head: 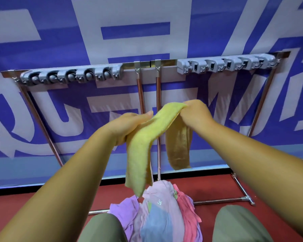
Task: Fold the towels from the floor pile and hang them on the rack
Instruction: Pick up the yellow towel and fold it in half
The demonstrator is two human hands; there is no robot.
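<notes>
the person is holding a yellow towel (pixel 143 145) up in the air in front of the rack (pixel 147 64), above the floor pile (pixel 161 212) and well below the top rail. the left hand (pixel 129 126) is wrapping its grip around the towel's left part, with the thumb lying along the top of the cloth. the right hand (pixel 196 114) is pinching the highest bit of the towel, its grip clamped on the fabric. the towel is bridging the two hands, one long tail hanging from the left hand down toward the pile and a shorter tail hanging below the right hand.

judging by this, the task is only beginning. nothing is hanging on the rack: the left grey holder strip (pixel 70 75) and the right grey holder strip (pixel 226 64) are both showing bare slots. the yellow towel is looking only loosely doubled, with its tails uneven, so the fold itself is probably not finished and the hanging is not yet done. the pile is lying on the red floor (pixel 42 206) between the person's knees, right by the rack's centre uprights. it is showing purple, lilac, blue and pink cloths bunched together, all unfolded as far as one can tell. so nearly everything is waiting to be folded and hung.
</notes>
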